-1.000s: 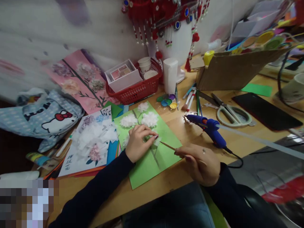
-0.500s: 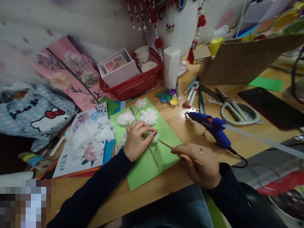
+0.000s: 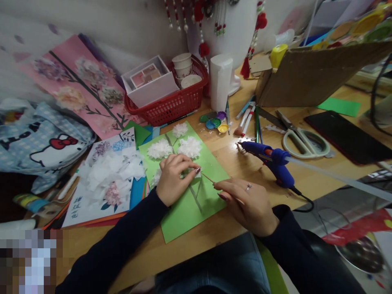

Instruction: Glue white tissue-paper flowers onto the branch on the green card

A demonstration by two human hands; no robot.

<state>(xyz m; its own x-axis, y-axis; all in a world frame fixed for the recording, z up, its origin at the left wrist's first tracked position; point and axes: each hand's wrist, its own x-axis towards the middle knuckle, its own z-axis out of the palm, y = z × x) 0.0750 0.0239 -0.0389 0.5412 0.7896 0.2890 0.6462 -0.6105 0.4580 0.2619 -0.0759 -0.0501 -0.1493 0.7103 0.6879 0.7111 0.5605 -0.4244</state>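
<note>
My left hand [image 3: 175,179] rests over a light green sheet [image 3: 180,222], thumb and forefinger pinching a small white paper piece [image 3: 198,173]. In my right hand [image 3: 249,204] is a thin wooden stick [image 3: 208,177], its tip pointing at that piece; whether they touch I cannot tell. White ruffled paper flowers [image 3: 190,147] sit on the sheet's upper part, around a painted grey-green stem [image 3: 195,198]. Part of another white flower shows beside my left fingers, the rest hidden by the hand.
Right of the sheet lies a blue glue gun [image 3: 269,157], then scissors [image 3: 301,143] and a black phone [image 3: 349,136]. White paper petals [image 3: 107,171] cover a drawing on the left. Behind stand a red basket [image 3: 168,108], a white cylinder [image 3: 219,83] and a cardboard box [image 3: 294,81].
My right hand has come slightly left, bringing the stick's tip a little closer to the white piece. My left hand keeps its pinch. The whole view has shifted slightly.
</note>
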